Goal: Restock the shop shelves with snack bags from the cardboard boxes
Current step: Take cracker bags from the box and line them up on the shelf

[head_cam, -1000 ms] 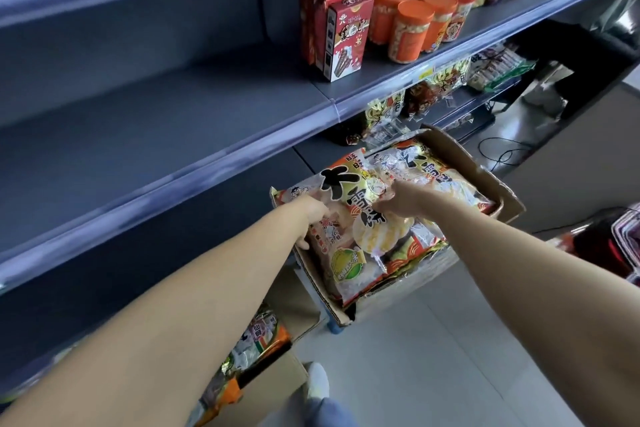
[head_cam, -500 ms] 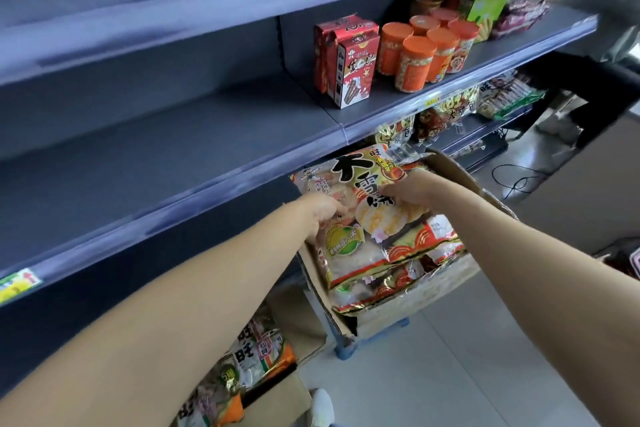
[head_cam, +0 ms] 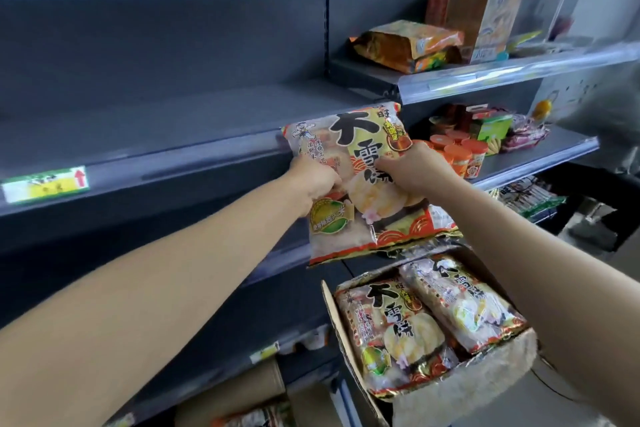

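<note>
I grip the glossy rice-cracker snack bag [head_cam: 360,184] upright, long axis vertical, left hand [head_cam: 317,180] and right hand [head_cam: 412,170] clenched on it before the bare grey metal shelf [head_cam: 166,121].

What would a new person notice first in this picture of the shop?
First, the large snack bag in mid-frame, held up by the left hand and right hand before a bare dark shelf. Below right, an open cardboard box holds more such bags.

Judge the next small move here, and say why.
Probably push the large rice-cracker snack bag forward onto the bare dark grey shelf. Both hands, left and right, hold it upright at that shelf's front edge, clear of the open cardboard box.
</note>
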Action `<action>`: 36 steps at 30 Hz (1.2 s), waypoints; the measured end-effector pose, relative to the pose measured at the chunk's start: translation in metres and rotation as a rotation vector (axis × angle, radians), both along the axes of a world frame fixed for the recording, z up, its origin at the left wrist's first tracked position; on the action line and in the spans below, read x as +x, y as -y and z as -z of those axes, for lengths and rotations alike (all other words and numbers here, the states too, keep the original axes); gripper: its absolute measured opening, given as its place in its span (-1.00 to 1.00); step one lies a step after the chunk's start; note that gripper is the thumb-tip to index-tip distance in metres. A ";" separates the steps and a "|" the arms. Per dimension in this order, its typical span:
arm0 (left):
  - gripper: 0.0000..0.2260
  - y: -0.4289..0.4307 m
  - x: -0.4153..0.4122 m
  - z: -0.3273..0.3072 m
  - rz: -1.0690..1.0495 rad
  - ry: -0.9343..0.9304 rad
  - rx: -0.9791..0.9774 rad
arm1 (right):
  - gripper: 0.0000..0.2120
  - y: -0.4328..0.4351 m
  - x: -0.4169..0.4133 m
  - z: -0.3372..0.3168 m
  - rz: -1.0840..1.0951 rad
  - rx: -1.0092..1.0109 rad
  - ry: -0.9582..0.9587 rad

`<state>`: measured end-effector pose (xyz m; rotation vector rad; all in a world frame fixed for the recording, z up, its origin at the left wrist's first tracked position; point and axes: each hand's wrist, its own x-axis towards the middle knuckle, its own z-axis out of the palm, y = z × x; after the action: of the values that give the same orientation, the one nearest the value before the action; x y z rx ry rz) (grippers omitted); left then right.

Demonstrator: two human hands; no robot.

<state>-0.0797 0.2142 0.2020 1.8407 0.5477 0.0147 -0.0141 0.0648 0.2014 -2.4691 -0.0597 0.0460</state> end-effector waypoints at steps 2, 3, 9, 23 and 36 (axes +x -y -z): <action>-0.81 -0.021 -0.008 -0.021 -0.059 0.078 -0.004 | -0.19 -0.023 -0.004 -0.024 -0.031 -0.003 0.052; -0.81 -0.034 -0.013 -0.031 -0.088 0.112 0.003 | -0.19 -0.036 -0.007 -0.035 -0.050 0.002 0.081; -0.25 -0.139 -0.041 -0.074 -0.316 0.267 0.131 | -0.24 -0.141 -0.026 -0.082 -0.214 0.229 0.133; -0.09 -0.418 -0.131 -0.143 -0.536 0.417 0.222 | -0.25 -0.447 -0.078 -0.138 -0.460 0.482 0.191; -0.40 -0.559 -0.086 -0.110 -0.422 0.317 0.232 | -0.26 -0.563 -0.039 -0.089 -0.363 0.416 0.125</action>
<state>-0.1658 0.7737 0.3117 1.8633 0.7200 0.6660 -0.0535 0.6273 0.2903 -2.0165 -0.5181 0.0311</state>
